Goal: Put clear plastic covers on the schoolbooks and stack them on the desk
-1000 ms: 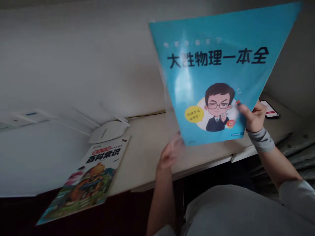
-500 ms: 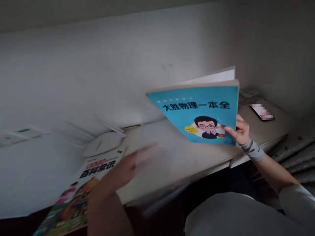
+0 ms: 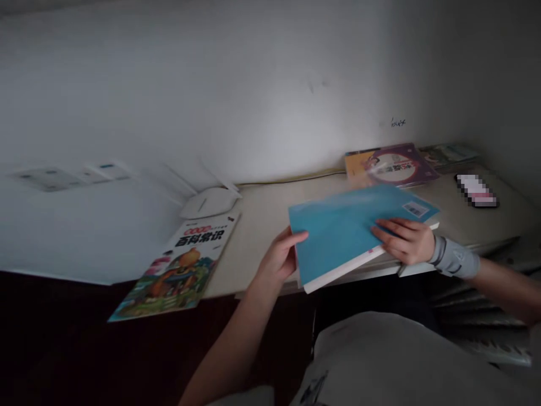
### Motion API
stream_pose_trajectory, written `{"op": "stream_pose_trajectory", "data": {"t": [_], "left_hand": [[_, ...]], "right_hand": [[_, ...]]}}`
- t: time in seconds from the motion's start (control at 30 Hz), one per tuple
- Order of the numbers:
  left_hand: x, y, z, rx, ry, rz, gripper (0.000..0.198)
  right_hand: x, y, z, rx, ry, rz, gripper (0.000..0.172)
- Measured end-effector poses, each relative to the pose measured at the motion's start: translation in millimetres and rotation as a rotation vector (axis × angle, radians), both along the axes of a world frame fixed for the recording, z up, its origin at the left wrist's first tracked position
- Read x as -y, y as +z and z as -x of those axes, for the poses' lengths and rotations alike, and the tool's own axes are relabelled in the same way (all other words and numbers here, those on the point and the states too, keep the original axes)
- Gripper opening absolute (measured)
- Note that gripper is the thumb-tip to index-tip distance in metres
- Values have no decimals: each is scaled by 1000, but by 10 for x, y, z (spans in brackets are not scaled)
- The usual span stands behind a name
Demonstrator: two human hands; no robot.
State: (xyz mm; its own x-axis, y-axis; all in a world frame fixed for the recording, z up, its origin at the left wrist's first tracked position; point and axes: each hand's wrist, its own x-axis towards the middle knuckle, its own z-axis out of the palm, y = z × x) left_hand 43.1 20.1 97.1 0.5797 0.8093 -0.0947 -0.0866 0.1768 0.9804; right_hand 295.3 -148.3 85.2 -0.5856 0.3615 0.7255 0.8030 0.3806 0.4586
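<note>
A blue book [image 3: 338, 225], closed and tilted, is held above the desk's front edge, its plain back cover with a barcode label facing up. My left hand [image 3: 281, 251] grips its left end, thumb on the cover and fingers underneath. Across the cover near the right end lie the fingers of my right hand [image 3: 406, 239], which wears a grey wristband; its thumb is hidden. To the left, a picture book [image 3: 180, 270] with a bear-like figure on its cover sticks out over the desk's edge.
On the desk [image 3: 257, 225] a white router [image 3: 209, 203] stands behind the picture book. A purple and orange book [image 3: 393, 163] lies against the wall, with another book [image 3: 450, 153] beside it. A phone [image 3: 477, 190] rests at the right. Wall sockets [image 3: 51, 178] are at left.
The blue book has come down and turned from front cover to back cover. My left hand has moved right and taken hold of its left end. The view has shifted.
</note>
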Motion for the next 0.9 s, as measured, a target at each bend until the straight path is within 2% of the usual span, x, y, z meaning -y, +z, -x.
{"op": "stream_pose_trajectory", "data": {"t": [0.13, 0.23, 0.3, 0.4, 0.5, 0.6, 0.7, 0.77, 0.9], "left_hand": [[22, -466, 199, -25, -17, 236, 58], [-48, -715, 395, -32, 55, 297, 58], [-91, -828, 504, -37, 108, 317, 57], [-104, -940, 591, -19, 183, 319, 58], [-88, -1001, 586, 34, 219, 269, 61], [-134, -1012, 532, 98, 224, 196, 59], [-280, -977, 479, 167, 225, 93, 56], [-404, -934, 457, 208, 223, 1, 54], [-609, -837, 435, 195, 167, -96, 46]], "right_hand": [[63, -513, 202, -61, -4, 126, 17], [231, -757, 140, -186, 3, 233, 28], [379, -841, -1, -249, -49, 305, 34], [595, -929, -203, -379, -202, 445, 40], [734, -1017, -274, -691, -254, 623, 43], [730, -1050, -301, -1114, -129, 804, 40], [525, -979, -408, -1446, 34, 864, 33], [289, -878, -507, -1496, 68, 813, 31], [-234, -579, -637, -1268, 70, 553, 41]]}}
